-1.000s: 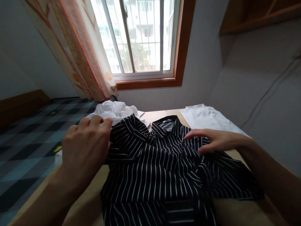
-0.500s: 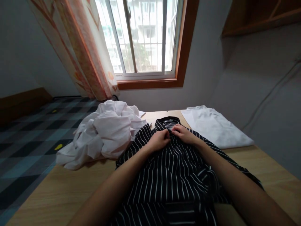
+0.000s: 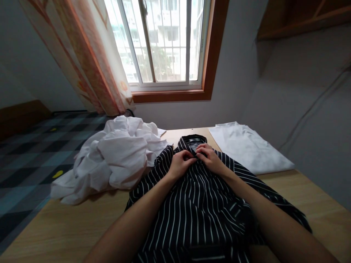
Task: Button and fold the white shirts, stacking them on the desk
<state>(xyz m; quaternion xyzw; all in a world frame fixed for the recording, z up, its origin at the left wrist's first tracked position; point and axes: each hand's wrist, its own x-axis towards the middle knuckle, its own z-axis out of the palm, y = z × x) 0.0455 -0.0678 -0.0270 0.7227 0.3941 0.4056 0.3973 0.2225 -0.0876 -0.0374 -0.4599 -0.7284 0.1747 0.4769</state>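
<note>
A black shirt with white stripes point(image 3: 189, 208) lies spread on the wooden table, its collar toward the window. My left hand point(image 3: 181, 164) pinches the shirt's front just below the collar, with thumb and fingers closed on the cloth. Close beside it, my right hand point(image 3: 210, 159) also grips the fabric at the collar opening. The fingertips of both hands nearly meet there. Whether a button sits between them is too small to tell. Part of the shirt's sleeve side lies under my right forearm.
A crumpled heap of white cloth point(image 3: 123, 153) sits at the table's left. Folded white cloth point(image 3: 246, 149) lies at the back right. The wooden table point(image 3: 82, 223) borders a bed with a checked cover point(image 3: 24, 171). Beyond are a window point(image 3: 164, 47) and a curtain point(image 3: 90, 62).
The view has shifted slightly. My hands stay at the collar, and the left fingers have changed from a tighter curl to a visible pinch on the cloth.
</note>
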